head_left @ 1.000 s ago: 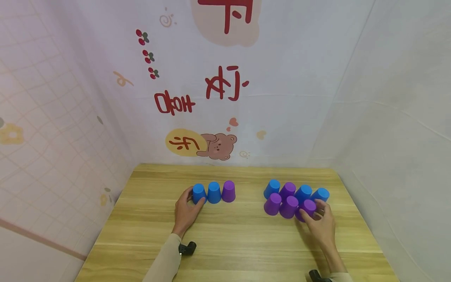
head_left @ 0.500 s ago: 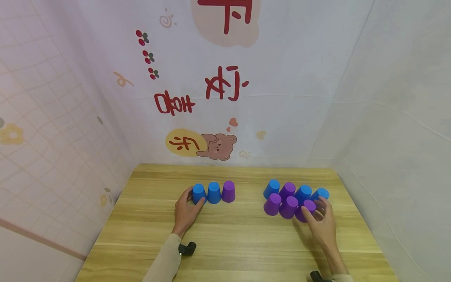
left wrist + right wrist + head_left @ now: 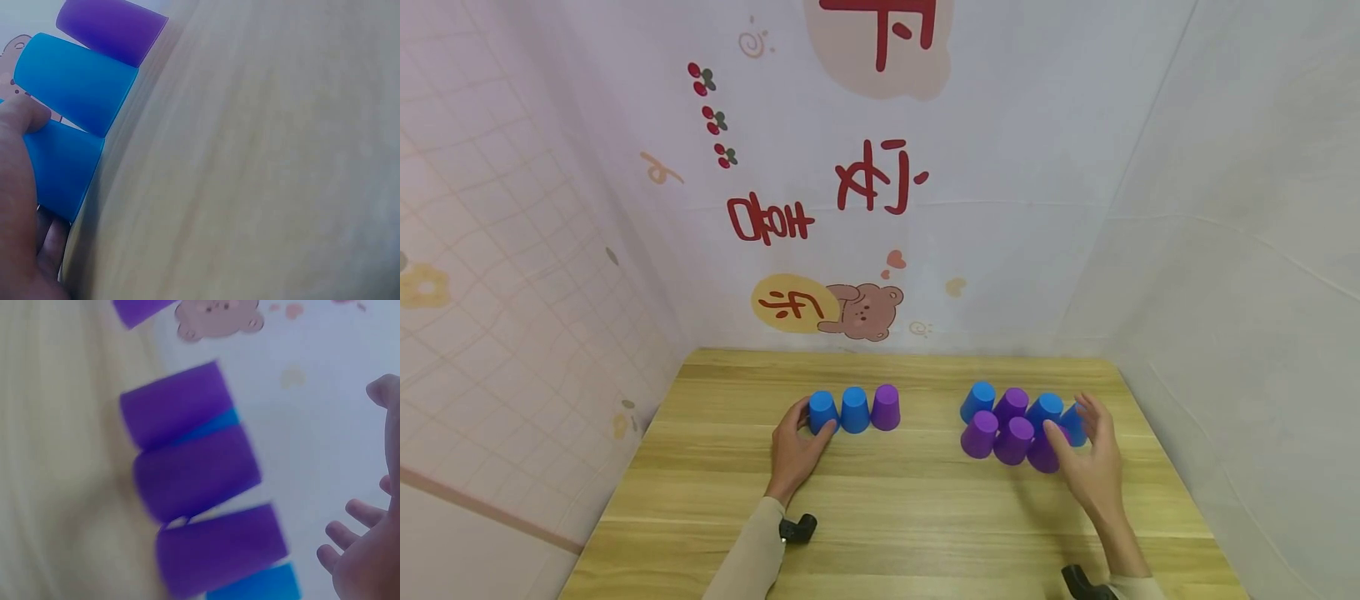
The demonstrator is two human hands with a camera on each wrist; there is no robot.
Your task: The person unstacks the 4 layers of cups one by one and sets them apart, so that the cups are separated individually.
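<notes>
On the left, my left hand (image 3: 794, 450) grips the leftmost blue cup (image 3: 822, 408), thumb at its near side and fingers behind. Beside it stand a second blue cup (image 3: 854, 410) and a purple cup (image 3: 886, 408), all upside down in one row. My right hand (image 3: 1094, 468) hovers over the right end of another group, fingers spread and nothing held. Below it, partly hidden, are a purple cup (image 3: 1042, 454) and a blue cup (image 3: 1074, 427). The right wrist view shows the right hand's fingers (image 3: 359, 512) apart from the cups.
The right group has a front row with more purple cups (image 3: 980, 435) and a back row with blue cups (image 3: 978, 403) and a purple cup (image 3: 1011, 406). All rest on the wooden table (image 3: 895, 525). A printed cloth (image 3: 1000, 208) hangs behind the table.
My right hand has let go of the right-hand front purple cup and lifted up off it, its fingers opening. The left hand stays on its blue cup.
</notes>
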